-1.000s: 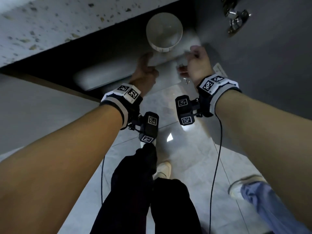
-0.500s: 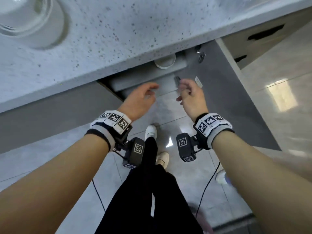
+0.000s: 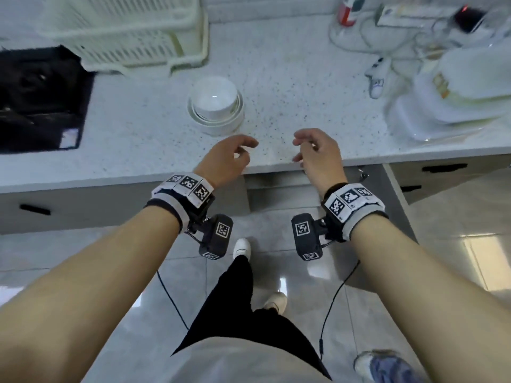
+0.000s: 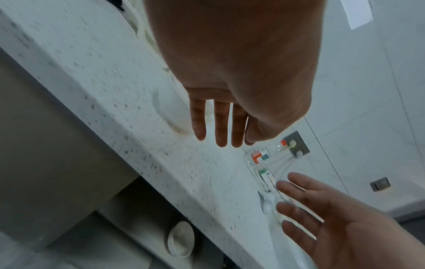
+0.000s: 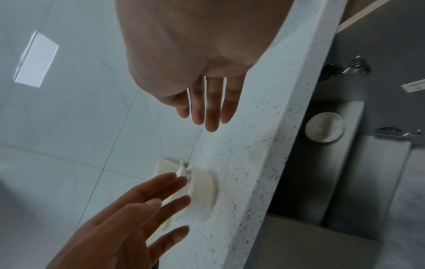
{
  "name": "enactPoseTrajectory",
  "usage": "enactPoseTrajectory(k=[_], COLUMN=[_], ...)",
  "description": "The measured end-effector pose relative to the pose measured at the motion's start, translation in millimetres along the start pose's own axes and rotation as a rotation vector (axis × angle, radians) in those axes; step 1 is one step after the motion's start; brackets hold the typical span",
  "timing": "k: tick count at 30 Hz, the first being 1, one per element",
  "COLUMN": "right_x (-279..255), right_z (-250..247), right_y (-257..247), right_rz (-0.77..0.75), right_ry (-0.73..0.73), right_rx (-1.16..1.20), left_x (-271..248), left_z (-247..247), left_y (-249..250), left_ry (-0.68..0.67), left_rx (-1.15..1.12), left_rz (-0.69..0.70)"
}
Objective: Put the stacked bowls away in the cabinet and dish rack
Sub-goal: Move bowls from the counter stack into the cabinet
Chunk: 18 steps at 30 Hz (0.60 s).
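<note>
A stack of white bowls (image 3: pixel 216 105) stands on the speckled counter (image 3: pixel 290 87), just beyond my hands. My left hand (image 3: pixel 229 157) hovers over the counter's front edge, fingers loosely spread and empty. My right hand (image 3: pixel 318 150) is level with it, a hand's width to the right, also empty. Under the counter, one white bowl (image 5: pixel 324 126) sits on a shelf of the open cabinet; the left wrist view shows the same bowl (image 4: pixel 181 238). A cream dish rack (image 3: pixel 130 31) stands at the back left of the counter.
A black stove top (image 3: pixel 38 98) lies at the left. White plates in a clear cover (image 3: pixel 464 92), cables and small devices (image 3: pixel 378 78) crowd the right. The grey cabinet door (image 3: pixel 387 205) hangs open at the right. Another person's shoe (image 3: pixel 387 363) is on the floor.
My hands have left the cabinet, where a bowl stays on the shelf, and risen to the counter edge. My view has lifted from the cabinet to the counter top.
</note>
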State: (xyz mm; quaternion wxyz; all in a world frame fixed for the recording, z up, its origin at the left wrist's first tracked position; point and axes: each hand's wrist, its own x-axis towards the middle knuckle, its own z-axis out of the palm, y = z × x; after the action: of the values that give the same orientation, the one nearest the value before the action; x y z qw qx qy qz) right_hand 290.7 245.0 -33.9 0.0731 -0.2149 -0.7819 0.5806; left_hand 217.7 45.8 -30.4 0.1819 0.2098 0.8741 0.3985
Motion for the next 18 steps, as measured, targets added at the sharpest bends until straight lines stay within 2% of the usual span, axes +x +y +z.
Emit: enactPoseTrajectory(k=[6,10,14,18], right_x=[39.4,88.8,130.0,149.9], right_z=[38.7,70.9,111.5,143.3], right_y=[-40.8,-56.5,-65.8,-68.3], right_rz=[-0.043,0.000,0.090,0.217], right_ry=[-0.141,-0.181,-0.198,-0.207], right_rx=[-0.153,-0.253,-0.292,-0.244], left_x=[37.3,84.9,122.0,145.2], left_z=[-77.5,-115.5,-128.8,-124.4], left_y=[-30.9,-57.7,-79.8,-89.3], left_ry=[0.131,0.217,0.146,0.045], left_rx=[0.057,0.098,0.097,0.197], left_rz=[-0.077,-0.222,-0.347,-0.363])
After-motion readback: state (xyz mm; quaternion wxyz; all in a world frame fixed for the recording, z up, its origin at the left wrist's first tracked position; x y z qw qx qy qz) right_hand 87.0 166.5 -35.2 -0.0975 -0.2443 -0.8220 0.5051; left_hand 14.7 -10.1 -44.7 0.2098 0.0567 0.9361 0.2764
